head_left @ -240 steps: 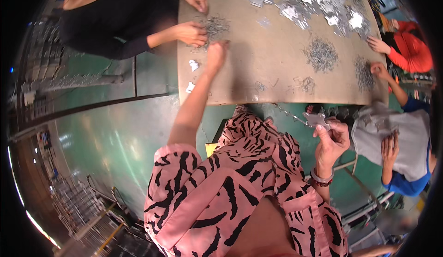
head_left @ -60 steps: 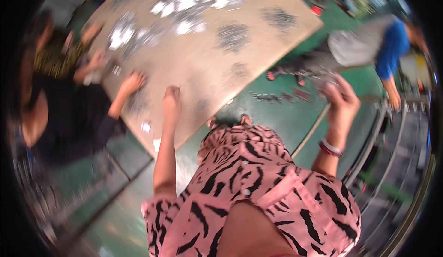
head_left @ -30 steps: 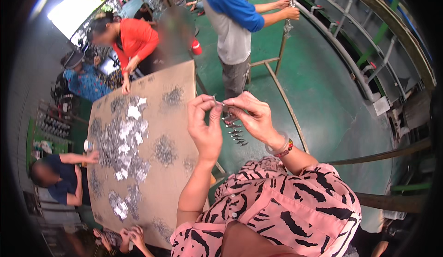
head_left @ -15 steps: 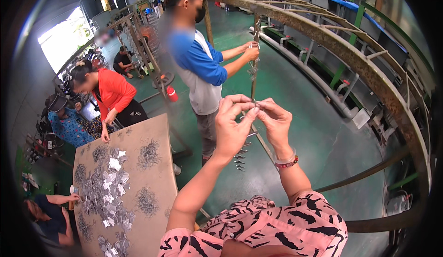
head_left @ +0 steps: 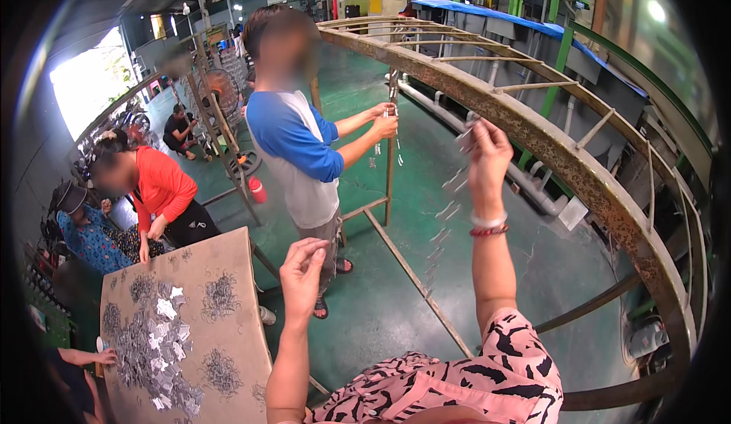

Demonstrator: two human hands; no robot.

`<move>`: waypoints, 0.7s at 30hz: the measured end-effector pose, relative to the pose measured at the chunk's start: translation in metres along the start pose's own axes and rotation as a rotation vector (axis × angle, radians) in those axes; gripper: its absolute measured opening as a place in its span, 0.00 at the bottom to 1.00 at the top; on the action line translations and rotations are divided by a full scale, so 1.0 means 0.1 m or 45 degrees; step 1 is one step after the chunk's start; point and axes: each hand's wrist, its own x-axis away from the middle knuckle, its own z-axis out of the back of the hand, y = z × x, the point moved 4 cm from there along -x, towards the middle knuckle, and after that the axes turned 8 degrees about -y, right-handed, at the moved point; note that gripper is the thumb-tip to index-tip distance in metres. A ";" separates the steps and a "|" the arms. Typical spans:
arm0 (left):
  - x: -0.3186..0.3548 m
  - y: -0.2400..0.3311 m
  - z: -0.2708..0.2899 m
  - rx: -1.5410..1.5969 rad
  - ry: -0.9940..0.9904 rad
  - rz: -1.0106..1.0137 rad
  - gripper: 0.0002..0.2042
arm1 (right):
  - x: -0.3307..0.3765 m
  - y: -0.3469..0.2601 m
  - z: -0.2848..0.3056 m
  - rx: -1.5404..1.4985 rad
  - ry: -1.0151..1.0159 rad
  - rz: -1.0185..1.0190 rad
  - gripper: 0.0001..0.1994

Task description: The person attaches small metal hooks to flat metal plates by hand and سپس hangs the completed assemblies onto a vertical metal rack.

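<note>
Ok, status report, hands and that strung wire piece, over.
Right hand raised at the rusty rail, pinching a wire string of metal pieces. Left hand empty, fingers loose. Co-worker in blue sleeves close ahead.

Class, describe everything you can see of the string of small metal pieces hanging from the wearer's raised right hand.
The string of metal pieces hangs from the right hand, raised near the rusty curved rail. Small flat silvery tabs sit spaced along a thin wire, blurred, trailing down and leftward above the green floor. Only the fingers touch it.
</note>
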 end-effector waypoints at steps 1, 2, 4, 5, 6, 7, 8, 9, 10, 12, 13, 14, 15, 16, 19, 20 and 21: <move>0.04 -0.01 0.08 -0.051 -0.001 0.050 0.07 | -0.16 0.12 0.15 -0.070 0.015 0.058 0.06; 0.07 -0.05 0.13 -0.050 0.020 0.076 0.07 | -0.30 0.23 0.38 -0.041 0.050 0.024 0.10; 0.10 -0.12 0.22 -0.160 -0.003 0.055 0.07 | -0.50 -0.04 0.25 -0.207 0.124 0.180 0.10; 0.11 -0.13 0.22 -0.112 0.014 0.083 0.07 | -0.75 -0.08 0.41 -0.105 -0.204 0.398 0.09; 0.13 -0.14 0.28 -0.167 0.039 0.086 0.07 | -0.87 -0.08 0.44 -0.077 -0.192 0.404 0.09; 0.16 -0.18 0.37 -0.231 0.058 0.081 0.07 | -0.83 -0.10 0.26 -0.052 -0.315 0.459 0.10; 0.18 -0.23 0.44 -0.241 0.079 0.106 0.07 | -0.96 -0.05 0.34 0.019 -0.436 0.496 0.12; 0.19 -0.24 0.44 -0.258 0.072 0.108 0.07 | -1.12 -0.12 0.44 0.114 -0.564 0.555 0.14; 0.22 -0.29 0.52 -0.290 0.085 0.116 0.07 | -1.15 -0.08 0.41 0.135 -0.499 0.547 0.14; 0.45 -0.31 0.77 -0.314 0.165 0.173 0.08 | -0.90 0.10 0.28 0.130 -0.272 0.473 0.14; 0.61 -0.32 0.92 -0.309 0.206 0.196 0.08 | -0.74 0.19 0.19 0.168 -0.198 0.446 0.14; 0.77 -0.40 1.08 -0.374 0.227 0.182 0.07 | -0.55 0.31 0.15 0.219 -0.141 0.402 0.14; 0.91 -0.41 1.16 -0.396 0.257 0.175 0.07 | -0.40 0.22 0.15 0.290 -0.099 0.399 0.14; 0.99 -0.48 1.13 -0.432 0.270 0.148 0.07 | -0.24 0.20 0.24 0.379 -0.067 0.408 0.14; 1.01 -0.61 0.94 -0.501 0.324 0.026 0.07 | 0.20 0.07 0.52 0.710 0.013 0.523 0.14; 1.08 -0.64 0.91 -0.583 0.385 0.040 0.07 | 0.41 0.19 0.51 0.767 -0.002 0.513 0.14; 1.17 -0.63 0.96 -0.575 0.421 0.086 0.07 | 0.67 0.31 0.48 0.789 -0.018 0.489 0.14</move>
